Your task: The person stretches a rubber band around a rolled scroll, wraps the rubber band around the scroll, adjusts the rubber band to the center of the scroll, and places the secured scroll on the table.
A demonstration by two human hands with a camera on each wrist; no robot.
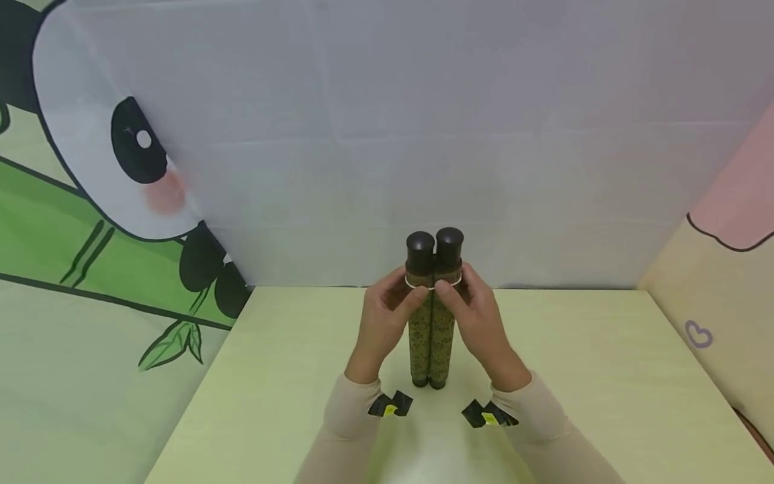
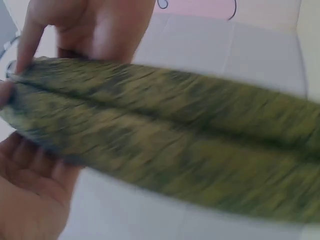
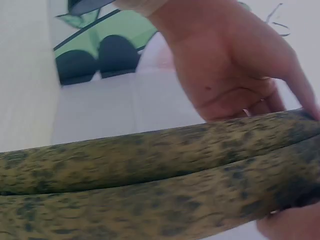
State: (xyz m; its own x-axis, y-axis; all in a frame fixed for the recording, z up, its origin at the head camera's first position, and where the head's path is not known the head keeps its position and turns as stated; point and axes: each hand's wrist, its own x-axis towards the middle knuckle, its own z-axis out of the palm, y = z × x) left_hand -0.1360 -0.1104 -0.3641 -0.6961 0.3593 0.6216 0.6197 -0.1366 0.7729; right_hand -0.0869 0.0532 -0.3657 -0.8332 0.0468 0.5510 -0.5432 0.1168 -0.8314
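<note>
Two long rods point(image 1: 420, 339) with a mottled olive and black covering stand side by side, roughly upright, over the table. Each has a black rounded knob point(image 1: 420, 247) at the top and a dark cap at the bottom. A thin white band point(image 1: 431, 288) goes around both below the knobs. My left hand point(image 1: 377, 319) grips the left side near the band, thumb in front and fingers behind. My right hand point(image 1: 484, 323) grips the right side the same way. In the left wrist view the rods are blurred; most fingers are hidden behind them in the head view.
A pale yellow table point(image 1: 278, 376) lies beneath. White cloth point(image 1: 363, 134) hangs behind its back edge. A panel with a panda and bamboo drawing point(image 1: 139, 161) stands at left, a cream and pink panel point(image 1: 713, 296) at right.
</note>
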